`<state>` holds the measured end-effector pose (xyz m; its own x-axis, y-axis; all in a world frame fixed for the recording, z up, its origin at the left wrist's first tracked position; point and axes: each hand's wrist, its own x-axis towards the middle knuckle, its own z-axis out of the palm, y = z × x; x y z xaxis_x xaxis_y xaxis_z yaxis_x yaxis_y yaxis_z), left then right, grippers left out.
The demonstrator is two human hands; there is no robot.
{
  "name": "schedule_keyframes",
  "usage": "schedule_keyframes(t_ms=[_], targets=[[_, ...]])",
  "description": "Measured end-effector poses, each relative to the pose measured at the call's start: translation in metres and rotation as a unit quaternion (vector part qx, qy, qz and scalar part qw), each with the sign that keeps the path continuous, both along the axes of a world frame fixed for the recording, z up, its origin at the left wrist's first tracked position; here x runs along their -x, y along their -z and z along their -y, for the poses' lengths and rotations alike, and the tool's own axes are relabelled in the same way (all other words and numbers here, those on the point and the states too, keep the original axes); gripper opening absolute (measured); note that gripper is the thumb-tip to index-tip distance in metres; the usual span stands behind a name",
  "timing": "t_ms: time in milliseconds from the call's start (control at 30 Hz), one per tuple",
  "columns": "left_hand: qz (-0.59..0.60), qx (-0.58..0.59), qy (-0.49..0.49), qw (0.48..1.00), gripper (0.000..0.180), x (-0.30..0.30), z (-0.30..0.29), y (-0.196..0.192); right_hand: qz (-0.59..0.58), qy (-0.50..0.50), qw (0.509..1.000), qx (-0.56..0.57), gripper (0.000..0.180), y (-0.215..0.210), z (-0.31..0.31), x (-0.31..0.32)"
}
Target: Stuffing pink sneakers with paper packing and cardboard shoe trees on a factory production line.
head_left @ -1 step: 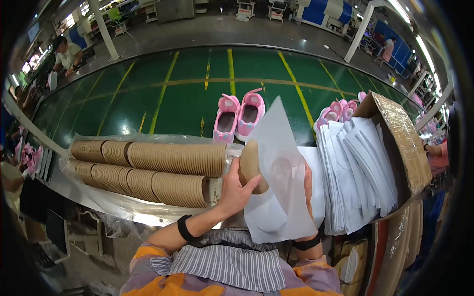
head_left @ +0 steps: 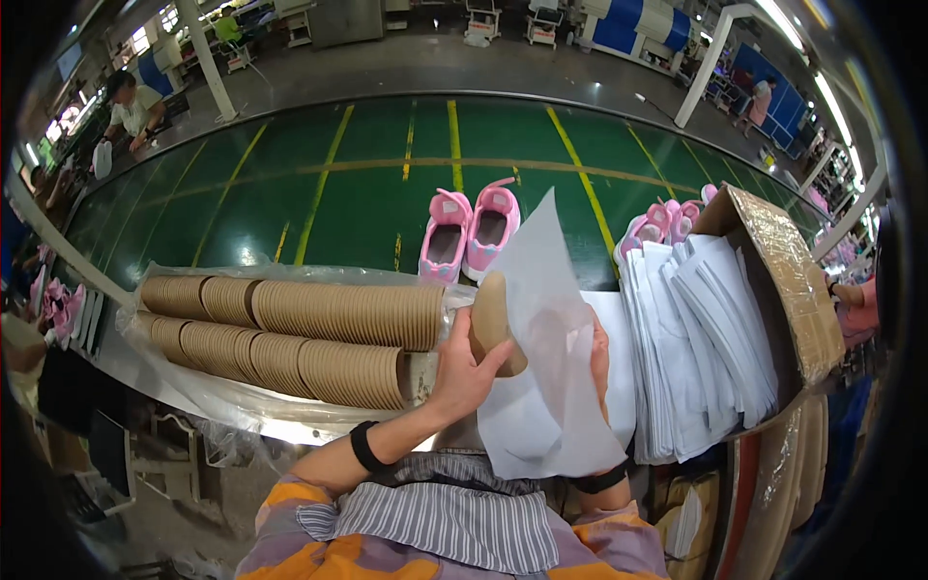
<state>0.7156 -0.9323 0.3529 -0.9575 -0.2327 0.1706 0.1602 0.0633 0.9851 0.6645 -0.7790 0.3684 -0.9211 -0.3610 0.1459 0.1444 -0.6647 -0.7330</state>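
The left hand is gripping a tan cardboard insole, thumb and fingers closed around its lower part, holding it upright just in front of the body, at the right end of the rows of stacked insoles lying in clear plastic. The right hand is mostly hiding behind a sheet of white tissue paper that it is holding up; its fingers seem to be pinching the sheet, though the grip itself cannot be made out.

The tissue is thin and standing unsupported, so it is likely to fold over or tear if the insole is pushed against it carelessly. The insole is being held only at one end, so it could twist out of the fingers. The stack of white tissue sheets in the cardboard box on the right is leaning, and a brush of the elbow could be sliding sheets off.

Against the earlier frame nothing is differing: hands, insole, sheet and the pink shoes on the green conveyor belt are sitting the same.
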Motion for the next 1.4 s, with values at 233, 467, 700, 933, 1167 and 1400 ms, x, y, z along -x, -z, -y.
schedule_keyframes(t_ms=[233,467,700,933,1167,1400], targets=[[-0.089,-0.356,0.076,0.927,0.039,0.019,-0.007,0.019,-0.553,0.194,0.705,-0.398,0.078,-0.04,0.054,0.026],[-0.052,0.351,0.324,0.877,0.083,0.022,0.03,-0.021,-0.655,0.294,0.551,-0.425,0.071,-0.132,0.045,0.081],[-0.054,-0.029,0.365,0.929,0.097,-0.001,-0.004,-0.055,-0.467,0.412,0.771,-0.135,0.072,-0.149,0.103,0.04],[-0.118,-0.457,0.174,0.864,0.041,0.024,0.035,-0.125,-0.302,0.348,0.887,-0.005,0.061,-0.121,0.104,0.003],[-0.125,-0.287,0.035,0.949,0.03,0.053,0.065,-0.139,-0.342,0.334,0.878,-0.002,0.073,-0.131,0.102,0.001],[-0.122,-0.115,0.119,0.979,0.054,0.052,0.057,-0.121,-0.718,0.345,0.57,-0.202,0.012,-0.148,0.096,0.014]])
